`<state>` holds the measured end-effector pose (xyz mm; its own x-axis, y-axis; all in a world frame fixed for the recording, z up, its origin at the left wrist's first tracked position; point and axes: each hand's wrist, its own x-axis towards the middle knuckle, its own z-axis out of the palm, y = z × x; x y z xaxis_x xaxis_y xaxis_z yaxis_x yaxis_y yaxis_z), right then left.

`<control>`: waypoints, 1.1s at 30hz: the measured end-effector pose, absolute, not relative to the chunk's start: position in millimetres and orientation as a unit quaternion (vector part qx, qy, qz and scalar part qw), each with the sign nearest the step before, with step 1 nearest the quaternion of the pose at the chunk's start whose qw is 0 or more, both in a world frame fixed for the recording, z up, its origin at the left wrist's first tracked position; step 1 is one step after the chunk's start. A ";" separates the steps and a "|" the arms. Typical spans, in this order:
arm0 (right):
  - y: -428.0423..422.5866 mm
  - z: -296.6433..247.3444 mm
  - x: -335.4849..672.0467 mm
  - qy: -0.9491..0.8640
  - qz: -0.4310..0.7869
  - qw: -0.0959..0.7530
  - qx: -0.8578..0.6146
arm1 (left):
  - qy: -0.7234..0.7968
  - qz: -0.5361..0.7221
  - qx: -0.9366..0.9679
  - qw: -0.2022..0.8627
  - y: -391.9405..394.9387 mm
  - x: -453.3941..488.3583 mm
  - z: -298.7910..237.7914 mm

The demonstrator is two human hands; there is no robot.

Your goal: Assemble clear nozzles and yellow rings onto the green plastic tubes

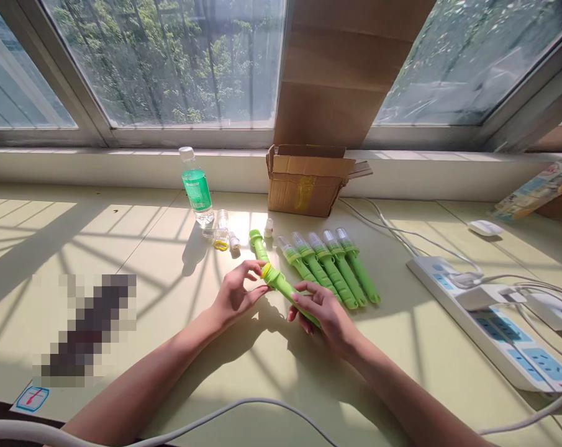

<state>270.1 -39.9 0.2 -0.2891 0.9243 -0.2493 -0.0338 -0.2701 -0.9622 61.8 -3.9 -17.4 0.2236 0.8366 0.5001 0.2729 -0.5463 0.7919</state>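
Observation:
My right hand (325,313) is closed round the lower part of a green plastic handle (284,287), shaped like a flashlight and held at a slant above the table. At its upper end, the thumb and fingers of my left hand (238,290) pinch a yellow ring (266,270). Just beyond lies another green handle (257,242) without a clear cap. To the right, several green sticks with clear caps (330,267) lie side by side. Left of centre are clear plastic caps (222,218), a loose yellow ring (221,246) and a small white-and-clear piece (235,241); a similar piece (269,228) stands farther back.
A water bottle (197,189) and an opened cardboard box (303,183) stand near the windowsill. On the right lies a power strip (490,329) with plugs and cables. A white cable (243,402) crosses the near edge. A small white case (484,228) lies at the back right.

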 end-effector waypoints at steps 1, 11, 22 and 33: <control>-40.1 -0.1 270.0 -0.481 0.639 0.369 -0.473 | 0.381 0.495 0.731 0.275 -3.5 61.7 -18.6; -39.0 -1.2 267.5 -0.513 0.612 0.379 -0.468 | 0.378 0.494 0.751 0.221 -1.8 60.4 -22.0; -38.6 -3.3 269.3 -0.522 0.624 0.378 -0.442 | 0.371 0.495 0.753 0.227 -2.3 60.2 -21.5; -39.4 0.5 271.7 -0.538 0.633 0.347 -0.436 | 0.363 0.495 0.752 0.240 -1.9 59.6 -22.0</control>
<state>271.7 -39.4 0.5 -0.3787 0.9081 -0.1790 0.0302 -0.1811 -0.9830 59.6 -1.9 -22.0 0.2465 0.7835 0.5704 0.3081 -0.6214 0.7204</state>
